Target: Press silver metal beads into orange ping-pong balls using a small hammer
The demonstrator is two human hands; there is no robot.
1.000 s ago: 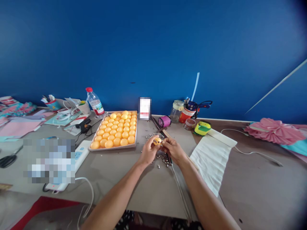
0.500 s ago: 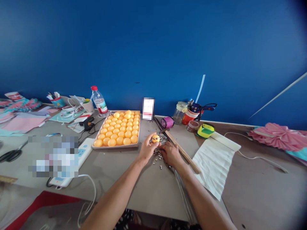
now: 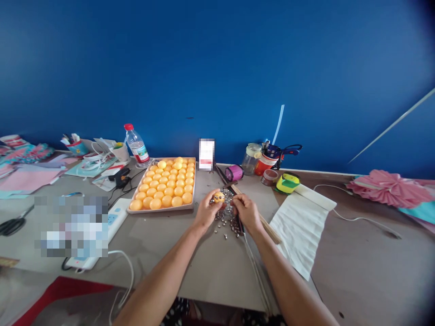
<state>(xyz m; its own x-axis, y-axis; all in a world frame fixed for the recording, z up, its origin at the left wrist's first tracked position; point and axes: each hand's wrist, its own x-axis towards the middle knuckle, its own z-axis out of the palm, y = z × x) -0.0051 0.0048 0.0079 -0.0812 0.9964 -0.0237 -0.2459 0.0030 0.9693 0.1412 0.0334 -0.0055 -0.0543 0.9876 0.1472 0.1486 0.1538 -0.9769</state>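
Observation:
My left hand (image 3: pixel 206 211) holds a small orange ball (image 3: pixel 219 197) with dark marks on it, pinched between fingertips above the table. My right hand (image 3: pixel 246 212) is just right of the ball, fingers curled in a pinch over a heap of small silver metal pieces (image 3: pixel 227 216); what it grips is too small to make out. A tray (image 3: pixel 162 209) packed with several orange balls (image 3: pixel 166 183) lies to the left of my hands.
Wooden sticks (image 3: pixel 263 222) and a white cloth (image 3: pixel 299 228) lie right of my hands. A purple spool (image 3: pixel 234 172), jar (image 3: pixel 250 158), pen cup (image 3: pixel 265 162) and yellow-green tool (image 3: pixel 287 182) stand behind. A water bottle (image 3: pixel 136 146), power strip (image 3: pixel 113 216), scissors (image 3: pixel 12 225) and coloured papers (image 3: pixel 27 178) are left.
My right hand rose from the heap of silver pieces back up beside the ball. The left hand kept the ball almost still. The view shifted slightly.

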